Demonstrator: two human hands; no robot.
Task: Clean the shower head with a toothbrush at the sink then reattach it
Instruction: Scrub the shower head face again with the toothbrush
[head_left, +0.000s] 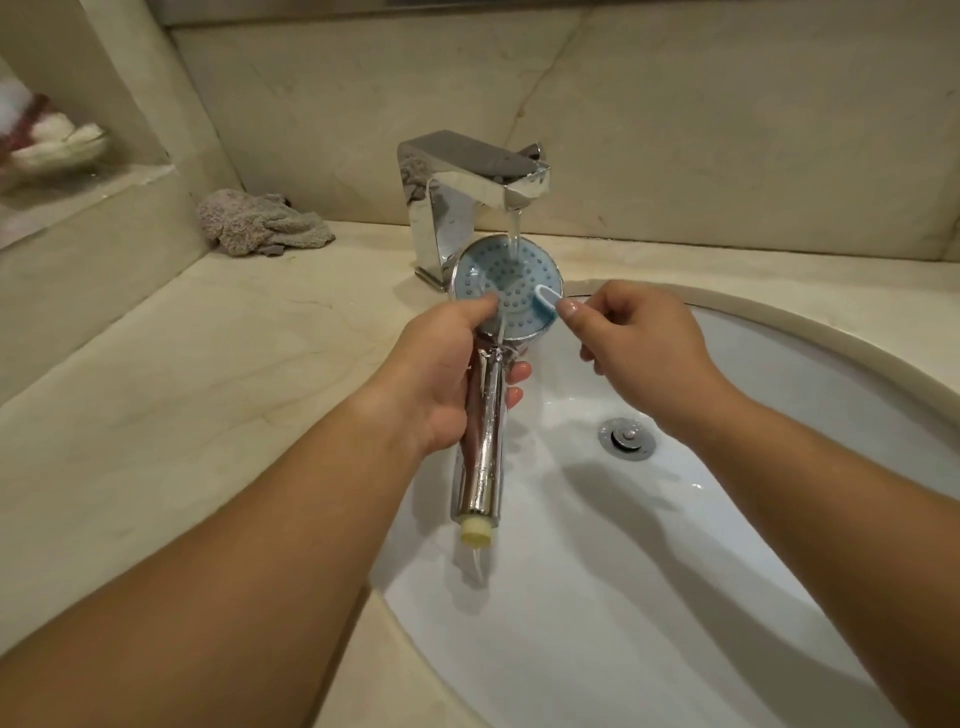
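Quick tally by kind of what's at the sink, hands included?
Hands: 2, the left hand and the right hand
Shower head: 1
Toothbrush: 1
Faucet: 1
Sink: 1
Drain plug: 1
Cloth: 1
Total: 8

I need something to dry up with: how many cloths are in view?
2. A grey cloth lies on the counter left of the tap; a blurred whitish one sits on the far-left ledge. Others may be hidden.
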